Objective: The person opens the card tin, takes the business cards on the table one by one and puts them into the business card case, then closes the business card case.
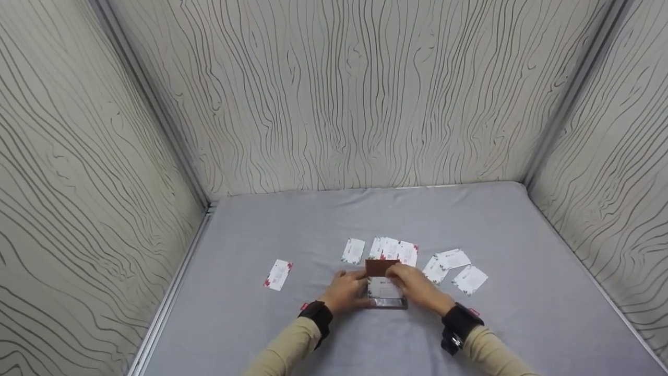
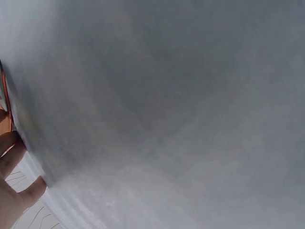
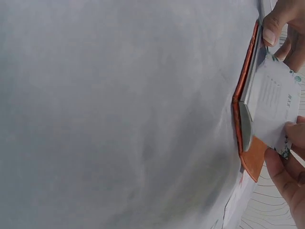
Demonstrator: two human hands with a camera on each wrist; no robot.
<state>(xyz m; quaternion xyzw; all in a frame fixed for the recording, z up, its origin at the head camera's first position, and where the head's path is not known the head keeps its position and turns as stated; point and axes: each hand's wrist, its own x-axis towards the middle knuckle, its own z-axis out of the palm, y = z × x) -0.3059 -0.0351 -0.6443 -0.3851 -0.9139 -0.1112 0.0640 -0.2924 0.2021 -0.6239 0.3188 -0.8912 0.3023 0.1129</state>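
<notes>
An opened business card case (image 1: 380, 267) with a brown lid and a silvery inner tray stands in front of me, its lid raised on the far side. My left hand (image 1: 343, 292) holds it along its left side, thumb at the near end. My right hand (image 1: 419, 288) pinches the edge of a white card (image 3: 274, 98) with printed text and green leaf corners. That card lies over the tray, tilted up from it in the right wrist view. In the left wrist view, only fingers (image 2: 12, 152) and a sliver of the case show.
Behind the case lie overlapping white cards (image 1: 387, 247) and a single card (image 1: 354, 251). Several more cards (image 1: 453, 258) are to the right, and a red-cornered card (image 1: 278, 274) lies far left. Grey cloth (image 1: 235, 324) covers the table; patterned walls (image 1: 355, 94) enclose it.
</notes>
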